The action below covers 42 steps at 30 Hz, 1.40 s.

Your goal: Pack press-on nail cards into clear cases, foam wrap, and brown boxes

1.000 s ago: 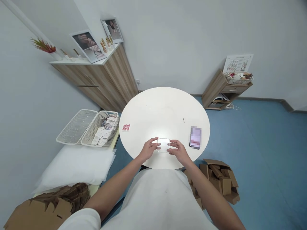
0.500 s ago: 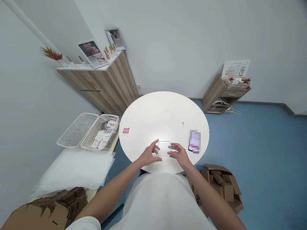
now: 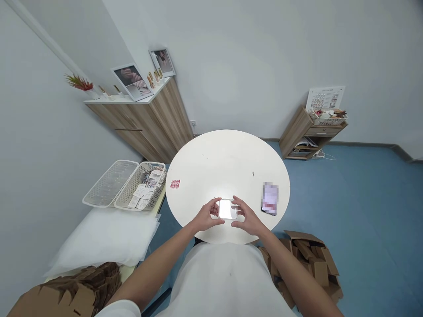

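A small clear, rounded rectangular plastic case [image 3: 227, 209] is between my hands, close to the near edge of the white table. It catches a bright reflection. My left hand [image 3: 207, 215] grips its left side, fingers at the edge and thumb along the near side. On the right side my right hand [image 3: 247, 216] curves around the case, fingertips at the far right corner and thumb by the near edge. Whether the case rests on the table or is slightly raised I cannot tell.
On the oval white table [image 3: 228, 149] lie a sheet of red-pink press-on nails [image 3: 175, 184], a partly pixelated phone [image 3: 270, 200] and a small dark object [image 3: 253, 174]. White baskets [image 3: 140, 187] stand left, above white plastic sheets [image 3: 109, 233]. Cardboard boxes [image 3: 313, 264] sit at lower right.
My left hand has closed in on the case's left side. The right hand's fingers and thumb have spread wider around its right side. The whole view has shifted slightly.
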Available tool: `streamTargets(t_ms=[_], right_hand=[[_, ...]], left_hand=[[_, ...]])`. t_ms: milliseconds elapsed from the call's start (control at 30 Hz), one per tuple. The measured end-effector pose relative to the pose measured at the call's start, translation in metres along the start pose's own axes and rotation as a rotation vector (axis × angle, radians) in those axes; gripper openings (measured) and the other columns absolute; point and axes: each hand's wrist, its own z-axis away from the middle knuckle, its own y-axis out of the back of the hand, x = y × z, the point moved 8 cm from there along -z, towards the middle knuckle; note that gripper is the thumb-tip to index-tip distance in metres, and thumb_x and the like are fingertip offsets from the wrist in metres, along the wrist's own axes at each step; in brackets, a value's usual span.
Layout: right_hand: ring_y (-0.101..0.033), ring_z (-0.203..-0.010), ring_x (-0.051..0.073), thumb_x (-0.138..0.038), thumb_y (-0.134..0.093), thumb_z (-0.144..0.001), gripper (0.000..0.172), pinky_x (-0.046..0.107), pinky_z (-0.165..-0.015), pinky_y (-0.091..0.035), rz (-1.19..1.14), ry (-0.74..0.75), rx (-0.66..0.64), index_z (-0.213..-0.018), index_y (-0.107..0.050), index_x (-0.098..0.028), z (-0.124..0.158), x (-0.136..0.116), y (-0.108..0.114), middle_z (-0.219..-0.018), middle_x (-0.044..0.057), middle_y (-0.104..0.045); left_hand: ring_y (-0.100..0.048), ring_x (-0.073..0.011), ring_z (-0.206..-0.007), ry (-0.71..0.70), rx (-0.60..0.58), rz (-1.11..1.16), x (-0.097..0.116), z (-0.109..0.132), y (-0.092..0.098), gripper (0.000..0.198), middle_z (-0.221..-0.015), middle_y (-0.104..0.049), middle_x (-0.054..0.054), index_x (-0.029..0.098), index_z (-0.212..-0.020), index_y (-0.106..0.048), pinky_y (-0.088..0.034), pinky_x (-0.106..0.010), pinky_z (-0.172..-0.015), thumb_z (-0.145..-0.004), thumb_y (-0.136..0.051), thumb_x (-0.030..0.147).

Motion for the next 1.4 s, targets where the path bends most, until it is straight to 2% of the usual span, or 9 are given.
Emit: streamTargets(t_ms=[100,233,467,700,867,1033,1233,1333,1400], right_hand=[[-0.043,-0.116,0.023,-0.027,-0.069,-0.062,0.057,0.042,-0.094,-0.04,0.047,0.045,0.034,-0.114,-0.047,-0.028,0.0,-0.006,0.003,-0.138,0.007,-0.03],[-0.041,-0.119,0.023,-0.025,-0.068,-0.062,0.051,0.041,-0.095,-0.039,0.06,0.095,0.086,-0.109,-0.049,-0.026,0.001,-0.011,0.008,-0.135,0.008,-0.035],[-0.039,-0.121,0.024,-0.021,-0.067,-0.06,0.048,0.041,-0.095,-0.038,0.114,0.169,0.183,-0.106,-0.051,-0.023,0.006,-0.019,0.013,-0.128,0.01,-0.043],[-0.047,-0.113,0.027,-0.026,-0.068,-0.057,0.048,0.042,-0.091,-0.039,0.19,0.226,0.237,-0.103,-0.054,-0.024,0.009,-0.022,0.016,-0.122,0.01,-0.049],[-0.05,-0.108,0.028,-0.023,-0.065,-0.054,0.04,0.041,-0.086,-0.041,0.156,0.25,0.311,-0.093,-0.054,-0.023,0.009,-0.022,0.023,-0.11,0.01,-0.055],[-0.051,-0.105,0.027,-0.021,-0.067,-0.052,0.038,0.04,-0.084,-0.042,0.197,0.272,0.284,-0.088,-0.054,-0.024,0.007,-0.025,0.023,-0.103,0.008,-0.056],[-0.054,-0.1,0.026,-0.023,-0.067,-0.056,0.04,0.038,-0.082,-0.044,0.114,0.246,0.285,-0.093,-0.054,-0.023,0.005,-0.016,0.022,-0.105,0.008,-0.055],[-0.059,-0.088,0.022,-0.03,-0.063,-0.063,0.037,0.036,-0.077,-0.046,0.072,0.147,0.236,-0.098,-0.053,-0.023,0.0,-0.01,0.021,-0.104,0.007,-0.056],[-0.06,-0.081,0.019,-0.038,-0.054,-0.073,0.027,0.035,-0.074,-0.046,0.043,0.038,0.235,-0.094,-0.054,-0.022,-0.005,-0.004,0.024,-0.095,0.005,-0.059]], left_hand=[[-0.052,-0.0115,-0.075,0.006,-0.008,0.05,-0.005,0.0,-0.004,0.075,-0.088,-0.05,-0.002,0.025,-0.128,-0.034,-0.046,-0.032,-0.074,-0.063,-0.071,0.028],[-0.053,-0.01,-0.073,0.047,0.001,0.156,-0.011,0.0,-0.008,0.086,-0.09,-0.05,-0.001,0.028,-0.134,-0.026,-0.045,-0.033,-0.074,-0.061,-0.072,0.028],[-0.052,-0.0103,-0.071,0.073,-0.014,0.268,-0.002,-0.001,-0.012,0.079,-0.08,-0.05,0.0,0.023,-0.13,-0.037,-0.044,-0.032,-0.074,-0.06,-0.074,0.027],[-0.051,-0.0099,-0.07,0.076,-0.027,0.26,0.005,0.0,-0.014,0.077,-0.078,-0.051,0.001,0.023,-0.128,-0.039,-0.044,-0.03,-0.072,-0.059,-0.074,0.026],[-0.052,-0.0102,-0.07,0.065,-0.02,0.222,0.007,0.0,-0.019,0.075,-0.077,-0.052,0.001,0.024,-0.125,-0.041,-0.044,-0.029,-0.071,-0.057,-0.075,0.025],[-0.053,-0.0096,-0.07,0.087,-0.021,0.267,0.004,0.002,-0.021,0.076,-0.08,-0.052,0.001,0.025,-0.126,-0.04,-0.044,-0.028,-0.069,-0.059,-0.074,0.025],[-0.057,-0.0105,-0.071,0.212,0.021,0.383,-0.01,0.003,-0.018,0.063,-0.084,-0.058,-0.002,0.022,-0.122,-0.045,-0.044,-0.031,-0.073,-0.064,-0.07,0.027],[-0.059,-0.012,-0.07,0.249,0.079,0.374,-0.019,0.004,-0.015,0.053,-0.077,-0.06,-0.002,0.017,-0.111,-0.053,-0.045,-0.032,-0.074,-0.062,-0.071,0.027],[-0.059,-0.0119,-0.069,0.265,0.095,0.348,-0.024,0.005,-0.014,0.049,-0.077,-0.061,-0.002,0.016,-0.107,-0.055,-0.046,-0.031,-0.074,-0.062,-0.071,0.028]])
